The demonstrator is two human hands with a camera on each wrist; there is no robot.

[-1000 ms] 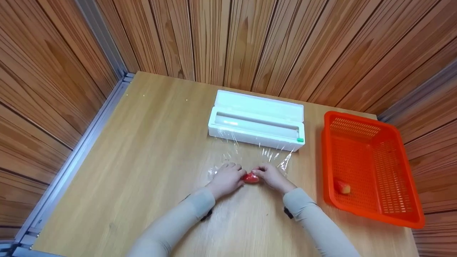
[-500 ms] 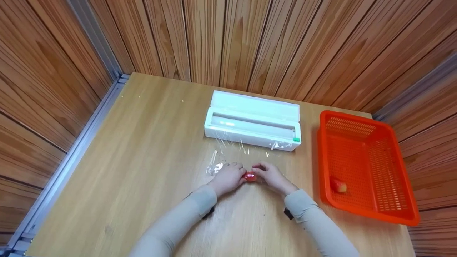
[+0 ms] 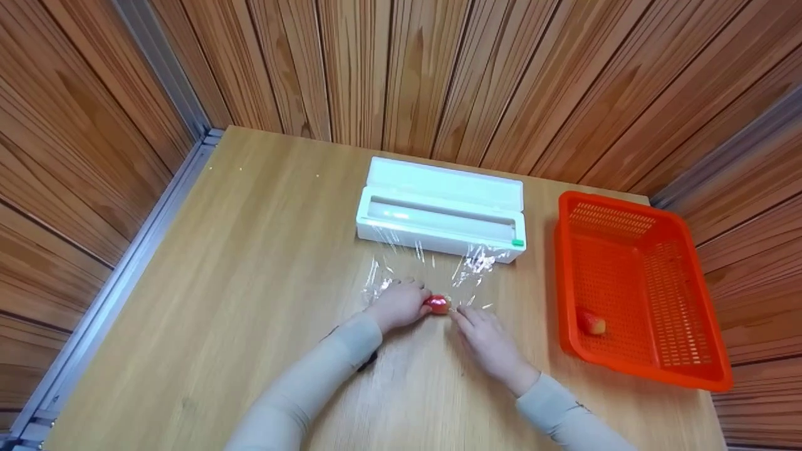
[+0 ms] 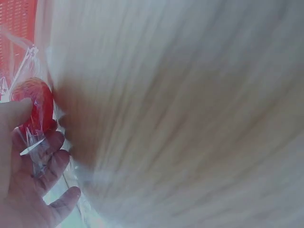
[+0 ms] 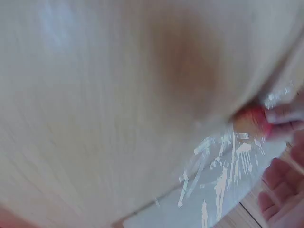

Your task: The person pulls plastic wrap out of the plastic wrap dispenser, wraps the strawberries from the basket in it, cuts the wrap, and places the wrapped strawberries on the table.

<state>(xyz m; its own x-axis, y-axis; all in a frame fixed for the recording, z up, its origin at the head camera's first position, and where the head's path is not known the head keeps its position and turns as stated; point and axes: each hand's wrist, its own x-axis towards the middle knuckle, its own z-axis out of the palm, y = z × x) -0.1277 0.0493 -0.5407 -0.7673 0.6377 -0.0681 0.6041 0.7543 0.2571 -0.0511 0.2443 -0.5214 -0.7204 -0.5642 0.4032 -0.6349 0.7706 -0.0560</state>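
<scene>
My left hand holds a red-skinned fruit piece wrapped in clear plastic film. In the left wrist view the thumb lies on the red fruit, with the fingers on its other side and film bunched below it. Its pale end faces right, towards my right hand, whose extended fingertips reach to the film at that end. The right wrist view shows the right hand's fingers apart from the fruit, slightly bent. Film runs from the fruit back to a white box with its lid up and a roll inside.
An orange plastic basket stands on the right of the wooden table, with another red fruit piece inside. Wood-panelled walls enclose the back and sides. A metal rail borders the table's left edge.
My right hand has drawn back and right from the fruit, its fingers now straighter. My left hand stays on the fruit. The film's creases by the box have shifted.
</scene>
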